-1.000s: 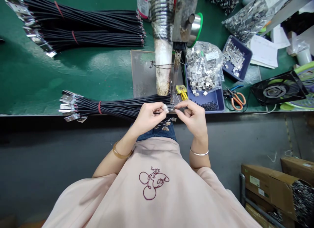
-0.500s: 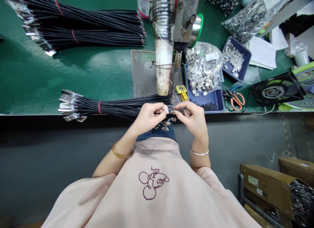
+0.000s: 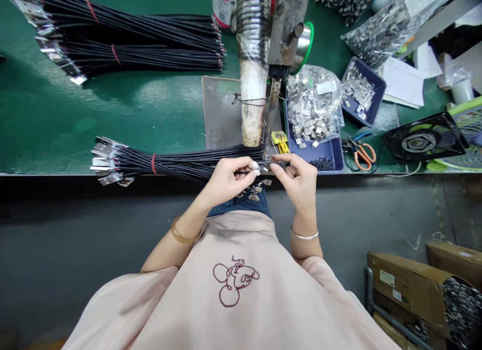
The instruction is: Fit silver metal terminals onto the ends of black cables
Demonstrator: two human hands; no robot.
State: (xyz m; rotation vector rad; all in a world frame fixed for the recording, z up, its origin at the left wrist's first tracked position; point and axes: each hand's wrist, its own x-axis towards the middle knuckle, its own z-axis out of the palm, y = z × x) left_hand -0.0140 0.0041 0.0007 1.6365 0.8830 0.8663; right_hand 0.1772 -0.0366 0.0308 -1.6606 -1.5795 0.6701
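At the bench edge my left hand (image 3: 230, 180) is closed in a pinch, white wrapping on a fingertip. It appears to grip the end of a black cable, though the fingers cover most of it. My right hand (image 3: 299, 179) is closed opposite it, thumb and forefinger pressed around something too small to make out. Between the two hands shows a small dark and metallic piece (image 3: 265, 167). Beneath them, loose metal connectors (image 3: 254, 190) hang over the edge by my lap. A bundle of black cables (image 3: 181, 161) with a red band runs leftward from my left hand.
An upright metal tool stand (image 3: 276, 64) and a taped hose (image 3: 251, 104) rise just beyond my hands. Right of them are a blue tray (image 3: 338, 156), a second tray (image 3: 372, 109), orange-handled pliers (image 3: 363, 156) and a black fan (image 3: 424, 139). Banded cables (image 3: 143, 36) lie back left.
My right hand has shifted slightly; its thumb and forefinger sit a little further right of the small piece. My left hand stays nearly in place.
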